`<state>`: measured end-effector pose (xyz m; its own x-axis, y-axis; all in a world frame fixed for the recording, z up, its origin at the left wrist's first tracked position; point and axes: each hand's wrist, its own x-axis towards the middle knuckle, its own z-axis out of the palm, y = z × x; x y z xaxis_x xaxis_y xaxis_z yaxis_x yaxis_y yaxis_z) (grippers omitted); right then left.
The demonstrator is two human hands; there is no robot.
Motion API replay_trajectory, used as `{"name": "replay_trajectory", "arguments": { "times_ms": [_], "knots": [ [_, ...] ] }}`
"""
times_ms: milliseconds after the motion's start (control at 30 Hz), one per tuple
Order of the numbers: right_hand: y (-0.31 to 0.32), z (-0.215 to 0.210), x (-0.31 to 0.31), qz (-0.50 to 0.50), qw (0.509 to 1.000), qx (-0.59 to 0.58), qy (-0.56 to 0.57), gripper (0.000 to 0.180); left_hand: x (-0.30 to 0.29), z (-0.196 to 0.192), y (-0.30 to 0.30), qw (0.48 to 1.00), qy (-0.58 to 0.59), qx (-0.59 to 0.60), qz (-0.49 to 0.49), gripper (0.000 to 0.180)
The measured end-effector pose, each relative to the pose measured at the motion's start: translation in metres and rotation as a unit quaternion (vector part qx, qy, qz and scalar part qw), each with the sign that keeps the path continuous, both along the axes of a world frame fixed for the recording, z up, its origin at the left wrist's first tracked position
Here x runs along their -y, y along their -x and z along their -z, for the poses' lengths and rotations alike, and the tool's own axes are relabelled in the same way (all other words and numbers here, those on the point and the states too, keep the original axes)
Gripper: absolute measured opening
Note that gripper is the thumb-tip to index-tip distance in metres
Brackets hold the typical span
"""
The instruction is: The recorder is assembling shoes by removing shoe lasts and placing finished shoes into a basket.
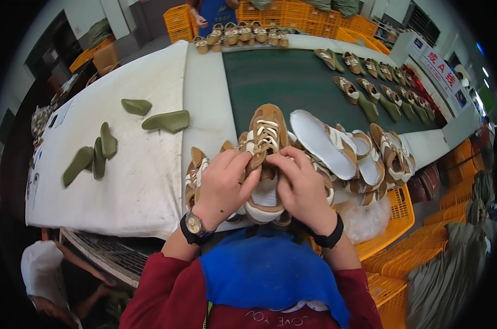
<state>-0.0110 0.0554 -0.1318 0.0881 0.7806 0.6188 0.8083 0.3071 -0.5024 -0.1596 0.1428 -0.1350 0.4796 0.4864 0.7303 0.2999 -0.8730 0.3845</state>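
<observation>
A tan suede sneaker with white laces and white trim lies toe away in front of me. At its opening, my left hand is closed on the left side, its fingers by the tongue and upper laces. My right hand grips the opposite edge, thumb and forefinger bent at the collar. Between the hands a striped insole shows inside the heel. More sneakers of this kind lie partly hidden beneath and beside my hands. White insoles rest on the sneakers just to the right.
Green shoe lasts lie scattered on the white table at left. Sneakers and lasts stand in rows on the green conveyor belt. A yellow crate holds clear plastic at right. Co-workers are at the far end and lower left.
</observation>
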Motion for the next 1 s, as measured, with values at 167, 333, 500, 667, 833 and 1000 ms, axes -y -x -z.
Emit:
{"name": "replay_trajectory", "arguments": {
  "times_ms": [167, 333, 500, 667, 833, 1000],
  "knots": [
    [-0.008, 0.000, 0.019, 0.063, 0.997, -0.045, 0.014, 0.031, 0.022, -0.003, -0.023, 1.000, -0.003, -0.005, 0.025, 0.022],
    [-0.017, -0.003, 0.031, 0.015, 0.999, -0.032, 0.010, 0.026, 0.032, 0.003, -0.027, 1.000, 0.003, 0.002, 0.019, 0.021],
    [-0.023, 0.014, 0.047, -0.028, 1.000, 0.001, -0.003, 0.010, 0.015, 0.010, -0.036, 0.976, 0.207, 0.061, 0.025, 0.010],
    [-0.035, 0.024, 0.050, 0.016, 0.998, -0.048, -0.041, 0.017, 0.024, 0.002, -0.052, 0.981, 0.170, 0.036, 0.089, 0.018],
    [-0.042, 0.017, 0.050, 0.049, 0.988, -0.079, -0.125, 0.027, 0.051, -0.016, -0.061, 0.987, -0.004, -0.107, 0.116, 0.034],
    [-0.046, 0.022, 0.049, 0.066, 0.981, -0.095, -0.155, 0.030, 0.060, -0.024, -0.075, 0.984, -0.068, -0.134, 0.097, 0.030]
  ]
}}
